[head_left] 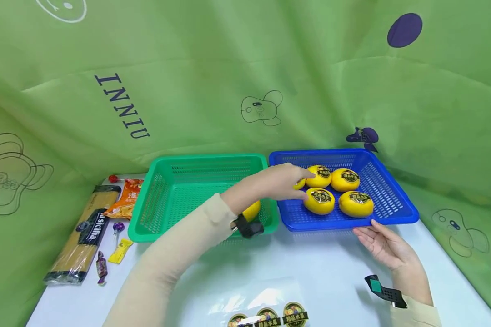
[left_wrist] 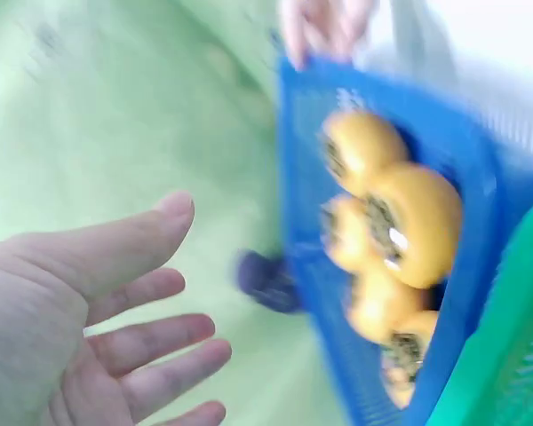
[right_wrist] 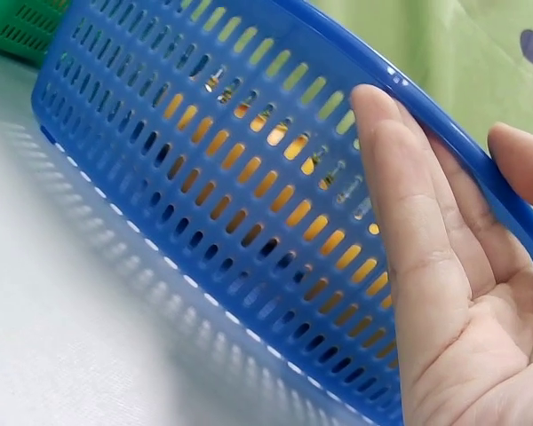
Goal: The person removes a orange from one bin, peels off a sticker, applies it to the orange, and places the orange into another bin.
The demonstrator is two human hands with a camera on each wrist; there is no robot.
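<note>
My left hand [head_left: 284,180] reaches across to the blue basket [head_left: 407,211], fingers stretched out just over the yellow oval fruits [head_left: 319,201] there. In the left wrist view the same hand [left_wrist: 124,311] has spread fingers and holds nothing. Each fruit whose top shows carries a black-and-gold label. At the basket's front rim, my right hand [head_left: 386,247] has its thumb over the edge and its fingers against the outer wall, as the right wrist view shows the fingers [right_wrist: 413,222]. Another yellow fruit [head_left: 252,211] lies in the green basket [head_left: 208,157], partly hidden by the left wrist.
A clear sheet with round black-and-gold stickers [head_left: 268,316] lies at the table's front. On the left are a spaghetti pack [head_left: 86,234], an orange snack bag [head_left: 127,200], lollipops and wrapped sweets [head_left: 101,268]. A green cloth [head_left: 212,81] hangs behind the baskets.
</note>
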